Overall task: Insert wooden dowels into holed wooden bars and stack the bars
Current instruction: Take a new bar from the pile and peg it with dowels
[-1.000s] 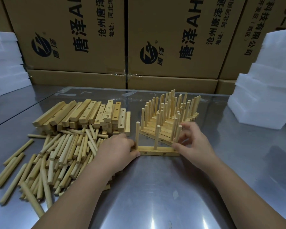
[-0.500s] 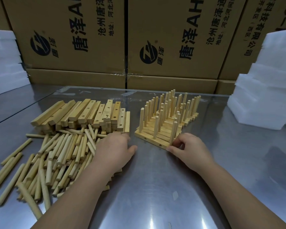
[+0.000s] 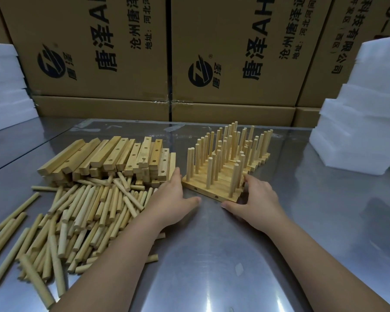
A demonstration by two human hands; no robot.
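- Hands flank front bar [image 3: 208,190]: left hand [image 3: 169,199] and right hand [image 3: 254,199] both spread, gripping nothing.
- Loose bars [image 3: 122,156] lie centre-left, long axes up-frame; left hand nearer.

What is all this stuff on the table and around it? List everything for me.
Loose dowels: many, pale wood, heaped at left.
Holed bars: one stack, pale wood, behind the dowels.
Dowelled bars: several, pale wood, centre, dowels upright.
Table: one, shiny metal, under everything.
Cardboard boxes: several, brown, black print, behind the table.
Foam sheets: two stacks, white, far left and right.
Left hand: one, open, at the dowelled bars' left side.
Right hand: one, open, at their right side.
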